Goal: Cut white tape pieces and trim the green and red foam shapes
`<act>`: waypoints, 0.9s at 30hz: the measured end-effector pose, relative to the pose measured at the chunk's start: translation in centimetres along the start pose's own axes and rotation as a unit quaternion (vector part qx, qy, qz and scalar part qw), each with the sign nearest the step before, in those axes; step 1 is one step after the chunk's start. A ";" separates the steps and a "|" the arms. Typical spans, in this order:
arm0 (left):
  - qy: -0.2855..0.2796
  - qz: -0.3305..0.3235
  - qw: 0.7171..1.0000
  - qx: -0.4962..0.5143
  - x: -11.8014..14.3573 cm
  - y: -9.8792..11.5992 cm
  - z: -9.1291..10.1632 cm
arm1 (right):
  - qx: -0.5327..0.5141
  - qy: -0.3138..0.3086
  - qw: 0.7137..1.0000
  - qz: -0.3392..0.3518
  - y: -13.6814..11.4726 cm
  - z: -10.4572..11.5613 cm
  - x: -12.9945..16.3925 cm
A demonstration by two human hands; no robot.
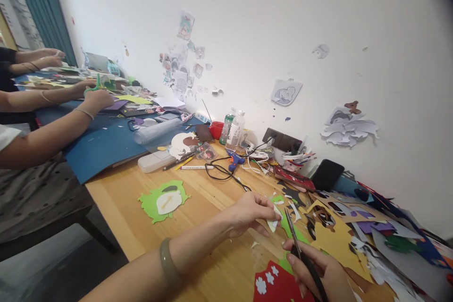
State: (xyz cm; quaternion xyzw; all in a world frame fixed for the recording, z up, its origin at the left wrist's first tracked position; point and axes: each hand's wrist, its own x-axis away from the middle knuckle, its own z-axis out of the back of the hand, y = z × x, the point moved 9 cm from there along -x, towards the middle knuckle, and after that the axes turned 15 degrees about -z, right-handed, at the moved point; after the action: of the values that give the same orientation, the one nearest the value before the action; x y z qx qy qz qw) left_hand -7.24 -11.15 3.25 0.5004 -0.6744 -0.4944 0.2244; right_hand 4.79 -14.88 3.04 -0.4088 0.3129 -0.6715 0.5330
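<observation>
My left hand (252,212), with a ring and a green bangle on its arm, pinches a small whitish paper cutout (273,219) above the wooden table. In my right hand (318,271) is a pair of scissors (294,238) with dark handles, its blades pointing up and away, close beside the cutout. Green foam scraps (297,231) lie under and behind the blades. Below, partly cut off by the frame edge, is a red sheet (272,283) with white flower shapes. A green cutout with a white centre (164,201) lies to the left.
Heaped coloured scraps (339,240) cover the right side. Along the wall stand bottles (235,130), a blue glue gun (234,160) with its cable, a black phone (328,174) and a pen cup (293,163). Co-workers' hands (95,96) are at a blue-topped table (95,144) on the left.
</observation>
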 end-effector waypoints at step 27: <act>0.011 0.001 1.000 0.014 0.0 -0.2 0.3 | 0.041 0.028 0.998 -0.033 0.2 0.1 0.6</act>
State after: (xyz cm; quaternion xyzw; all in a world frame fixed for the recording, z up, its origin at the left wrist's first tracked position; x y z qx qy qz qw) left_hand -7.41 -11.01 2.89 0.5084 -0.6790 -0.4792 0.2255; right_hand 4.88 -15.47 3.00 -0.3776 0.2869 -0.7121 0.5177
